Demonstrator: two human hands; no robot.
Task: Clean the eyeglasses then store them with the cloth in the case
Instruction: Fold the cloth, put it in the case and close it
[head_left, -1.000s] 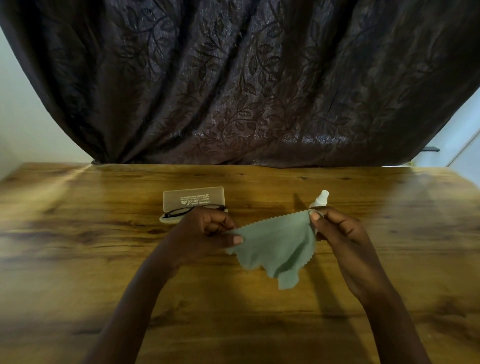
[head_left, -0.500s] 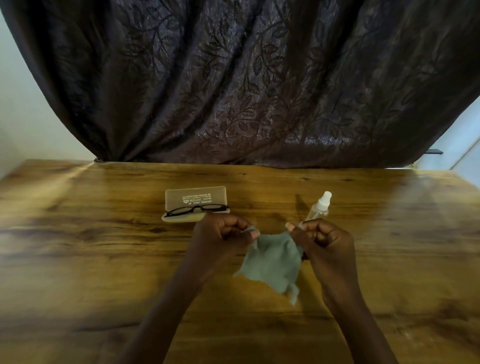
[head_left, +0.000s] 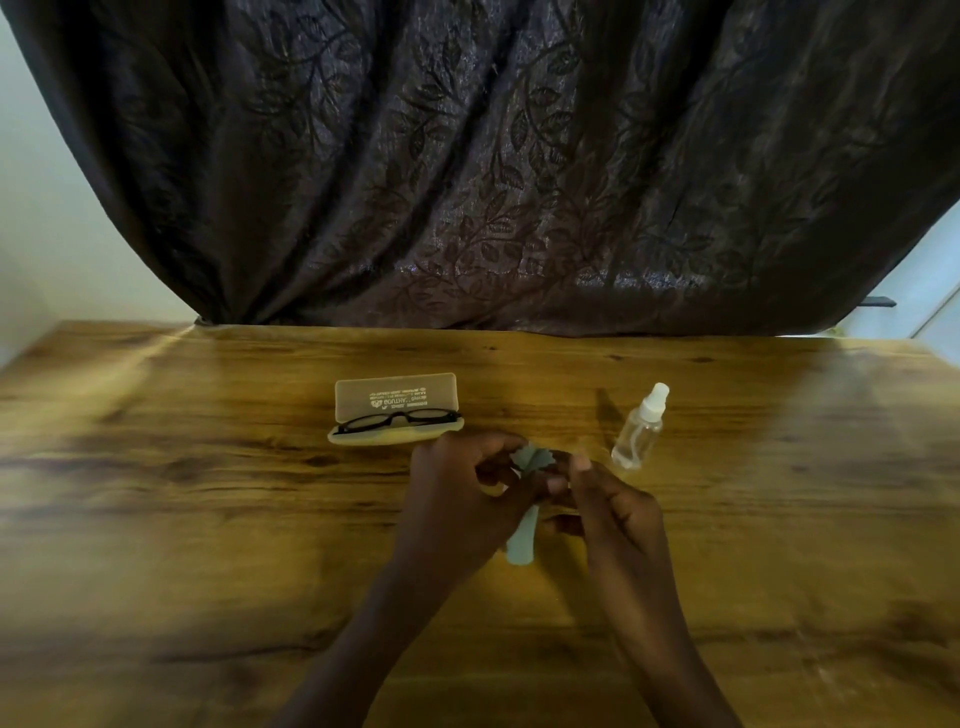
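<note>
Black-framed eyeglasses (head_left: 397, 420) lie folded in the open beige case (head_left: 395, 437), whose lid (head_left: 396, 396) stands up behind them. Just in front of the case, my left hand (head_left: 457, 493) and my right hand (head_left: 608, 504) meet over the table, both pinching a pale green cleaning cloth (head_left: 525, 462). The cloth is folded together between my fingers; its zigzag edge sticks up at the top and a narrow fold (head_left: 521, 540) hangs down below. Most of the cloth is hidden by my hands.
A small clear spray bottle (head_left: 639, 428) with a white nozzle stands to the right of my hands. The wooden table (head_left: 208, 519) stretches wide on both sides. A dark leaf-patterned curtain (head_left: 493, 182) hangs behind its far edge.
My hands have come together, folding the spread cloth into a narrow bundle. The spray bottle, earlier partly hidden behind my right hand, now shows fully.
</note>
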